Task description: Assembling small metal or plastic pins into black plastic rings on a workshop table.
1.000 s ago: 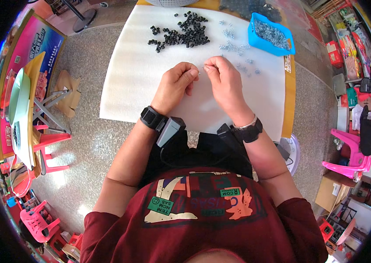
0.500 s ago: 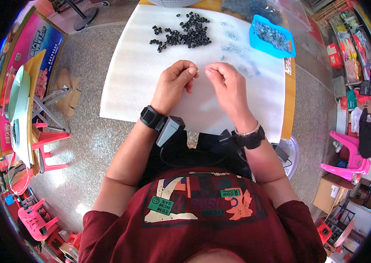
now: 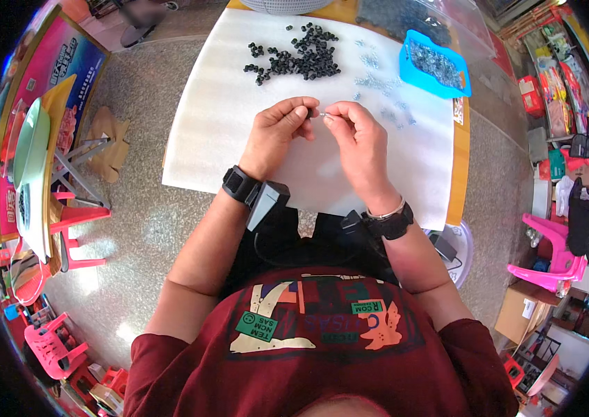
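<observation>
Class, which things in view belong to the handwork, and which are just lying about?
Apparently used: small black pieces; small silvery pieces; blue rectangular plastic tray; flat white sheet.

Seemingly lying about: pink plastic chair; round green basin; brown cardboard box.

Bright light pales the smooth white sheet [image 3: 204, 149] before me and glares off the speckled grey floor [image 3: 145, 222]; outer edges bend.

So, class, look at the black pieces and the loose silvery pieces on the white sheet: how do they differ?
Colour: the black pieces stand out darkly, while the silvery pieces are pale and faint.
Spread: the black pieces bunch mostly into one thick cluster; the silvery pieces lie in thin, scattered patches.
Place: the silvery pieces lie nearer the blue tub; the black pieces are farther left.
Shared: both are small, numerous and on the white sheet.
</observation>
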Demonstrator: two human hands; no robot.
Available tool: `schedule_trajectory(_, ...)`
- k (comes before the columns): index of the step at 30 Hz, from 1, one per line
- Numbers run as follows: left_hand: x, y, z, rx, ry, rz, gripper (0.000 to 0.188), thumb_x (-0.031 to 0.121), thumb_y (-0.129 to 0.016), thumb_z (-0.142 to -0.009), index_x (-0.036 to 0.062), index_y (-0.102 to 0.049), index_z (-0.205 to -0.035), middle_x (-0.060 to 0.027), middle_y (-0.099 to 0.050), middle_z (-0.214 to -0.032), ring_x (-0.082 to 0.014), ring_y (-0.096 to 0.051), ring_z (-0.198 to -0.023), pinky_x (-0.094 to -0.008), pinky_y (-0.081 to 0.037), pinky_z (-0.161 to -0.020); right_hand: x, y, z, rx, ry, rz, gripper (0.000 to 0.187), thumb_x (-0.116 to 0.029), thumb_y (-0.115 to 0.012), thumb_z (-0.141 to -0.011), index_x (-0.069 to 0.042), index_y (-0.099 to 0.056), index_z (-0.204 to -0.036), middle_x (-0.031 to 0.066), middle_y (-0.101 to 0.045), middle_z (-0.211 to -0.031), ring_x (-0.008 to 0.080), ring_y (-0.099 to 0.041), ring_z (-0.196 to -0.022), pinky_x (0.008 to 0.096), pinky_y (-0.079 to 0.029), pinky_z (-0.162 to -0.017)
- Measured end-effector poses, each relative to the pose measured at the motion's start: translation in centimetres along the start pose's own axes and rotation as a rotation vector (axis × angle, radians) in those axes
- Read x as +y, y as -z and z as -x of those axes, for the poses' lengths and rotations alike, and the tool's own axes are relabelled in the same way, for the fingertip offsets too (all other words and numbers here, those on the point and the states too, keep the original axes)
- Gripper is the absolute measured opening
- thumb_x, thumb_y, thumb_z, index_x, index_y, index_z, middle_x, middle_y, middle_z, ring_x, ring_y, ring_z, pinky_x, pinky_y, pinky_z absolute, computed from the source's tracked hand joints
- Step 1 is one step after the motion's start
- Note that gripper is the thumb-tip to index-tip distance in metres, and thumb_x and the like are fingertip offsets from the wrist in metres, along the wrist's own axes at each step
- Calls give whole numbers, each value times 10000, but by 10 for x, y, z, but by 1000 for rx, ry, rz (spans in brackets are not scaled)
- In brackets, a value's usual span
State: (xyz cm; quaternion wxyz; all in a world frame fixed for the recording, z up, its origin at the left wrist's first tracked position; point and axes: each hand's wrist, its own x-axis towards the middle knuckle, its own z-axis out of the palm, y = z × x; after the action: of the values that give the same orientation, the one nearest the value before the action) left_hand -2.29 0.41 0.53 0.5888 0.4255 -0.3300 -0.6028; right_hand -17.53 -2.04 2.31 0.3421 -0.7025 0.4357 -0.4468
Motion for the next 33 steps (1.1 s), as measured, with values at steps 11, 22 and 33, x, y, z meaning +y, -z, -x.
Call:
schedule_trajectory(11,0,7,-2,-52,56,247,239,-9,-506,-914,-33,-576,-1141,-98,-635,-972,-160,-619,-828,-293,-523,-798,-6,0,-5,-7,-15,-50,84,-56,-617,-835,-8,-602,-902,103,-637,-832,203,-610,-699,308,-482,-629)
schedule_trajectory(22,-3,6,1,-95,41,83,195,5,-555,-899,-23,-603,-1086,-82,-644,-978,-162,-632,-827,-272,-527,-783,-5,6,-9,-51,269,240,43,-61,-618,-819,-25,-598,-830,95,-617,-758,230,-585,-713,333,-463,-649)
schedule_trajectory(33,-1,6,2,-66,73,137,206,25,-541,-914,-30,-583,-1108,-72,-629,-967,-148,-610,-791,-272,-520,-757,-8,23,-39,-255,-69,89,98,-118,-624,-822,-22,-616,-803,88,-631,-768,223,-600,-717,326,-453,-653)
